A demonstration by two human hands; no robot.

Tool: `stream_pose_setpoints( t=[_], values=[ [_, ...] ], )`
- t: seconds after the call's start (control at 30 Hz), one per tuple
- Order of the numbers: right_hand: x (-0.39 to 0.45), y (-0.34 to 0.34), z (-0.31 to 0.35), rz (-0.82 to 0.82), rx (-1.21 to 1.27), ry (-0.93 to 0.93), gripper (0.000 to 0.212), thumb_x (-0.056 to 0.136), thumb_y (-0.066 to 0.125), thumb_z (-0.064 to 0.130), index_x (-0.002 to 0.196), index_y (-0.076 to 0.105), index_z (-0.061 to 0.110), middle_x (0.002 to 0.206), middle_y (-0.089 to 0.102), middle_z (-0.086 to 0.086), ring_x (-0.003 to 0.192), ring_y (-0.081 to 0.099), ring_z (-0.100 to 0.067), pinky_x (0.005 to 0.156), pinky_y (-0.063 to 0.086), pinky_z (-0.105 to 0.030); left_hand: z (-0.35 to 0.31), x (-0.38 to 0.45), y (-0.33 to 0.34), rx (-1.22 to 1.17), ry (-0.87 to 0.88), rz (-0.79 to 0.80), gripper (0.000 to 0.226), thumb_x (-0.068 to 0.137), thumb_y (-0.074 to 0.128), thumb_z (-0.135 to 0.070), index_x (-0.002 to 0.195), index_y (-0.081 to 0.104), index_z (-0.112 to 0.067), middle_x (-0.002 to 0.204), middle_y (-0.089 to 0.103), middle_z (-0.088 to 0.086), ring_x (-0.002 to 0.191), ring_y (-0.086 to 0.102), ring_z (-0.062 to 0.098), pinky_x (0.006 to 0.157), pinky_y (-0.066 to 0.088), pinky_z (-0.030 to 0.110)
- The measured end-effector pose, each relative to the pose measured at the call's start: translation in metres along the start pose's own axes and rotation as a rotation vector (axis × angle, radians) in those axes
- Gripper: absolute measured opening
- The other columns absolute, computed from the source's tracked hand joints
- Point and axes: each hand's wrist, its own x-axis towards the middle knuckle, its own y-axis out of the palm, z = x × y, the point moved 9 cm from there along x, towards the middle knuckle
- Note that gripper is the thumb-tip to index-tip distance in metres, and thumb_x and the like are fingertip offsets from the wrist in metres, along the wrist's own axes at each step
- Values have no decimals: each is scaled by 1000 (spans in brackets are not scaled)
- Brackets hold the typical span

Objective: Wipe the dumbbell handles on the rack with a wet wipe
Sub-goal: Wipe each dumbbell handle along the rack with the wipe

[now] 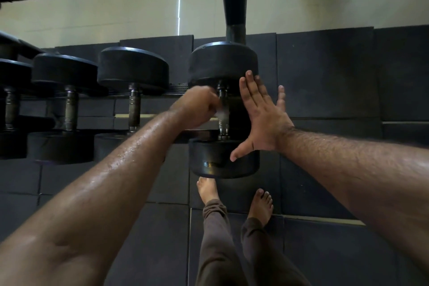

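Dumbbell (224, 109) at the right end of a rack (148, 96), beside 3 others. Left hand (199, 107), blurred, pinches a pale wipe (221, 112) against its handle. Right hand (262, 116) lies flat with fingers straight, braced against both weight ends.

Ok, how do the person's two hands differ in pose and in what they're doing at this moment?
The left hand is curled, holding a whitish wet wipe against the handle of the rightmost dumbbell; the right hand is flat, fingers straight, thumb spread, holding nothing. The left hand looks motion-blurred; the right hand is sharp. The left hand is at the handle; the right hand lies against the dumbbell's heads. Both are on the same dumbbell.
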Motion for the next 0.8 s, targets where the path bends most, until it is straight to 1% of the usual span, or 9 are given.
stream_pose_setpoints(
  t=[0.03,0.1,0.23,0.3,0.37,0.5,0.6,0.7,0.8],
  values=[
    [0,0,0,3,-5,3,184,33,55,113,157,-42,19,163,-52,2,158,-36,-25,119,-7,-82,4,0,-10,27,-30,-174,21,87,67,-12,93,83,-24,94,73,-1,85,70,23,78,56,32],
    [0,0,0,10,-15,10,184,33,55,113,157,-42,18,163,-52,1,157,-37,-26,120,-6,-82,-3,4,-5,106,-84,-275,18,93,65,-15,96,83,-17,98,71,8,88,69,32,78,54,38],
    [-1,-1,0,16,-23,21,184,33,57,112,158,-41,18,163,-52,1,157,-37,-26,120,-7,-81,-20,7,39,-7,6,24,21,95,69,-20,112,81,-22,110,71,1,102,70,25,89,56,35],
    [-1,-1,0,14,-25,16,184,33,56,113,158,-41,18,163,-52,1,158,-36,-26,120,-6,-81,-7,-4,55,-34,-19,310,20,90,72,-22,106,81,-30,99,72,-10,95,71,17,83,57,29],
    [-1,-1,0,8,-20,10,184,32,54,114,158,-41,18,164,-51,1,158,-36,-25,120,-6,-81,6,-12,49,-57,-52,384,24,82,72,-17,97,82,-33,89,75,-13,82,71,10,79,61,29],
    [0,0,-1,12,-13,4,184,32,53,114,158,-41,18,164,-51,1,158,-36,-25,120,-6,-81,37,-3,-7,-291,-227,-212,20,82,77,-11,95,84,-24,89,79,-6,82,70,8,80,55,22],
    [1,0,-1,16,-20,14,185,32,55,113,158,-41,18,163,-52,1,158,-35,-26,120,-6,-81,56,-1,14,-375,-562,-342,15,80,79,-19,94,83,-16,89,79,7,90,74,25,76,57,29],
    [2,1,-2,23,-27,19,185,31,56,112,158,-40,18,163,-52,0,158,-34,-27,120,-6,-81,61,1,58,-527,-737,-237,15,83,74,-10,96,80,-12,93,77,10,93,73,27,71,50,26],
    [2,1,-2,27,-28,16,185,31,54,113,159,-39,17,163,-52,0,158,-35,-27,120,-5,-81,57,-5,95,-694,-587,95,19,85,71,-2,76,78,-18,80,74,9,77,70,23,68,54,34]
  ],
)
